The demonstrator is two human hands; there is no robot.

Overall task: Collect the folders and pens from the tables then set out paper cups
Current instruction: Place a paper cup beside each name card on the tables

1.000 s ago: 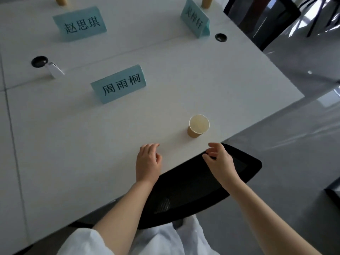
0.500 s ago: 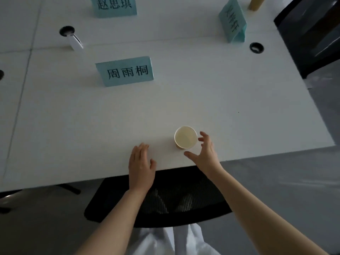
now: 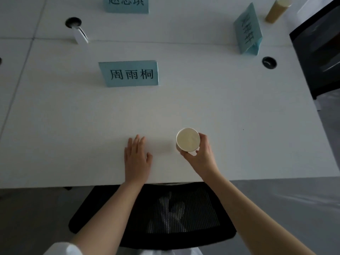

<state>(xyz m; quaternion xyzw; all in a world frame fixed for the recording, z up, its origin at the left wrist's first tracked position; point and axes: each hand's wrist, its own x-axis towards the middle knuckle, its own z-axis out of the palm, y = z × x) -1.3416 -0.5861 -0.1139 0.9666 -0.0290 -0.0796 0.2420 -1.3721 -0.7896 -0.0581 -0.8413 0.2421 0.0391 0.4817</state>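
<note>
An empty paper cup stands upright near the front edge of the white table. My right hand grips it from the near right side, thumb and fingers curled round its wall. My left hand lies flat on the table a little to the cup's left, fingers straight, holding nothing. A second paper cup stands at the far right corner. No folders or pens are in view.
Light blue name cards stand on the table: one in the middle, one at the back, one at the far right. Cable holes mark the top. A black mesh chair sits below me, another black chair at the right.
My right hand has closed in from the table's edge and taken hold of the cup. My left hand has stayed flat on the table. The view has swung to face the table squarely.
</note>
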